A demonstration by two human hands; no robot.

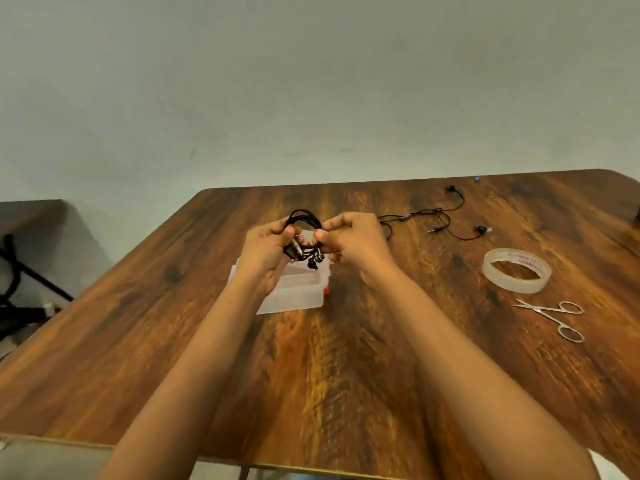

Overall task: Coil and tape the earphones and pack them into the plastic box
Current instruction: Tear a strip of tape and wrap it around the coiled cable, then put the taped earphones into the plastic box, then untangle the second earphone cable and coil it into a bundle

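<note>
Both hands' grip, left hand (266, 251) and right hand (349, 242), holds coiled earphones (304, 225); plastic box (294, 292) directly below, tape roll (516, 270) nearer right.

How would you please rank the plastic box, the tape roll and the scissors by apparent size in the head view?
1. plastic box, partly hidden by the hands
2. tape roll and scissors: look alike, so unranked
</note>
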